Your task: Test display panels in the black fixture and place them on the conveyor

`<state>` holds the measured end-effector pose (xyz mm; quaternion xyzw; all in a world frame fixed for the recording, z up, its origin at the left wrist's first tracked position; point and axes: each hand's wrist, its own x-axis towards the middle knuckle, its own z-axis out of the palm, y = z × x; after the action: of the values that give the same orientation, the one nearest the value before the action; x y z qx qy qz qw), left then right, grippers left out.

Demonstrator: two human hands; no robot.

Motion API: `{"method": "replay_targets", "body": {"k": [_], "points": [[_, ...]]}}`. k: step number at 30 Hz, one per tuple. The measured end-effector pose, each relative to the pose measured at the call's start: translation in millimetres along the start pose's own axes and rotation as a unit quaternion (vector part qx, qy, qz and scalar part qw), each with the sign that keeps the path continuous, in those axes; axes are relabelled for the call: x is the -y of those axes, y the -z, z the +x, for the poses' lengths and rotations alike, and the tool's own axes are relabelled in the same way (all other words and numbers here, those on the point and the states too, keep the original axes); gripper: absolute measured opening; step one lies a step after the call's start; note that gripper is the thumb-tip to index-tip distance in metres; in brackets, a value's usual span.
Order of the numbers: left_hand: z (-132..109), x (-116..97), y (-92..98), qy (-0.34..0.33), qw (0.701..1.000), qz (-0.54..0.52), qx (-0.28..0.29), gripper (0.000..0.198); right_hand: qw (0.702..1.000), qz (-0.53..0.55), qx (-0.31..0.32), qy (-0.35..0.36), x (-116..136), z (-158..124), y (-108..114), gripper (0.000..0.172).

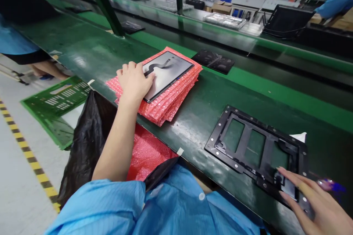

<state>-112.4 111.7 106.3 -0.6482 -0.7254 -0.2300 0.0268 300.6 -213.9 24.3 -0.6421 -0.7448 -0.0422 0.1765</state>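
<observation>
An LCD panel (168, 75) with a silvery back and a dark ribbon cable (157, 67) lies on a stack of pink bubble-wrap bags (176, 99). My left hand (135, 80) grips the panel's left end, its thumb on the silvery back near the cable; the fingertips underneath are partly hidden. At the right, a black frame fixture (245, 147) with cross bars and round metal dots lies on the green bench. My right hand (317, 198) holds the frame's near right end, finger and thumb around a small silvery part (289, 189).
A dark flat plate (213, 61) lies behind the stack. Below the bench edge hangs a black bag (85, 136) with pink bubble wrap (150, 150) beside it. A green post (104, 3) rises from the bench. Another person (19, 40) stands at the far left.
</observation>
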Motion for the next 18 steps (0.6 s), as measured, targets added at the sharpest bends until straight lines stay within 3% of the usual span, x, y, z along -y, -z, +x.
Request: {"method": "replay_targets", "body": {"k": [4,8,12,18], "points": [[12,6,-14.7,0.017,1.0,0.018,-0.018,0.051,0.999,0.029,-0.026,-0.009,13,5,-2,0.036],[22,13,-13.3,0.03,0.999,0.03,-0.009,0.053,0.996,0.071,-0.057,-0.016,29,19,-8,0.029],[31,18,1.3,0.073,0.997,-0.035,-0.006,0.059,0.989,0.119,-0.089,-0.016,46,36,-11,0.024],[31,25,34.9,0.139,0.981,-0.119,-0.057,0.054,0.979,0.14,-0.144,-0.014,55,44,-7,0.018]]}}
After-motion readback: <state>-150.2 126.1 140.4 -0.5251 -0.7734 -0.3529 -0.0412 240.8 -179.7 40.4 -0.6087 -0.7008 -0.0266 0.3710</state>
